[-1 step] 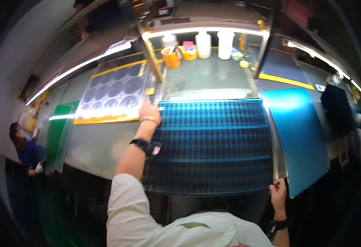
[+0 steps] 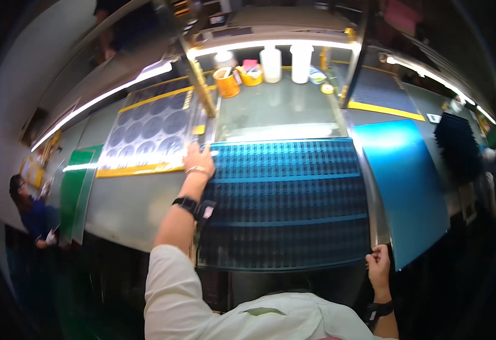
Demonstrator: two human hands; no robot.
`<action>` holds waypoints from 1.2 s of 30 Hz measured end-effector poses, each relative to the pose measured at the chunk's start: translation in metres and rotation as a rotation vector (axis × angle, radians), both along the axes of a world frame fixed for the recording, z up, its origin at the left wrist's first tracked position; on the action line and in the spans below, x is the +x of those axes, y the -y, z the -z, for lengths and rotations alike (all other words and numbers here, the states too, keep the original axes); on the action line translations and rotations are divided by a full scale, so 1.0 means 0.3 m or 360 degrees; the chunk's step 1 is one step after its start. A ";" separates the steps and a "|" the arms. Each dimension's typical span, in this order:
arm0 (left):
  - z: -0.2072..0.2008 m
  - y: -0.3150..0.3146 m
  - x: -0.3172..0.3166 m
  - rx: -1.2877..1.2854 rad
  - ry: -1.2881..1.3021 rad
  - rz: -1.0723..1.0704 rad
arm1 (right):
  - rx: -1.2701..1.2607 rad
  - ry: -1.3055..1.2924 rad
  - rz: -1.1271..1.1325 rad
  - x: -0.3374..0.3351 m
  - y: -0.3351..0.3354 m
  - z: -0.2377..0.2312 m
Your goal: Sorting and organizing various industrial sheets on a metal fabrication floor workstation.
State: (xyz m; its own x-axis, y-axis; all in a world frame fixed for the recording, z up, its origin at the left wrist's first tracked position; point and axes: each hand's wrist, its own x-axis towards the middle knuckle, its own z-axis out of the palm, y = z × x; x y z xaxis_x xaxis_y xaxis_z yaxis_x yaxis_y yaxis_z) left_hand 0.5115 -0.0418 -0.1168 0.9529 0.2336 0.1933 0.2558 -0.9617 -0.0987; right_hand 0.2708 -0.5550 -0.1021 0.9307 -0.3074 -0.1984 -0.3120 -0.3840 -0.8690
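A large blue sheet (image 2: 285, 212) printed with rows of small dark rectangles lies flat in front of me, its near edge by my waist. At its far left corner is my left hand (image 2: 199, 160), fingers stretched and spread over the edge. My right hand (image 2: 379, 266) is down at the near right corner, with its fingers curled closed against the sheet's edge; the fingertips are partly hidden. Right of it a plain shiny blue sheet (image 2: 406, 187) lies at a slant.
Left stand a film with dark circles (image 2: 139, 133) and green sheets (image 2: 73, 190). A co-worker in dark blue (image 2: 33, 212) is at far left. White bottles (image 2: 270, 63) and an orange tin (image 2: 227, 82) line the back. A metal post (image 2: 201, 85) rises behind my left hand.
The whole view has shifted slightly, so the bench appears a little further left. Both hands keep their places at the patterned sheet's corners; the left fingers look slightly more spread.
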 end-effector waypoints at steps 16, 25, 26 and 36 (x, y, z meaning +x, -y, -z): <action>0.041 -0.056 -0.038 0.0069 0.0205 0.0289 | -0.1780 0.0550 -0.0737 1.005 -0.161 0.054; 0.044 -0.063 -0.043 -0.0195 0.0089 0.0151 | -0.1969 0.0936 -0.0721 1.024 -0.167 0.089; 0.042 -0.052 -0.046 -0.0196 0.0066 0.0148 | -0.1962 0.0918 -0.0736 1.033 -0.166 0.078; 0.040 0.032 -0.024 -0.0301 -0.0110 -0.0119 | -0.1732 0.0705 -0.0846 0.787 -0.087 0.062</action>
State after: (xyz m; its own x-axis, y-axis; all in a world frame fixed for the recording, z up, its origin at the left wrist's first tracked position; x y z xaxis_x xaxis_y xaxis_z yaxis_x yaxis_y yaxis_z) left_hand 0.5043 -0.0514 -0.1287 0.9409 0.3303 0.0743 0.3263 -0.9433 0.0619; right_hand 0.5069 -0.5290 -0.1206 0.9097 0.3117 0.2745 0.3300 -0.9437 -0.0219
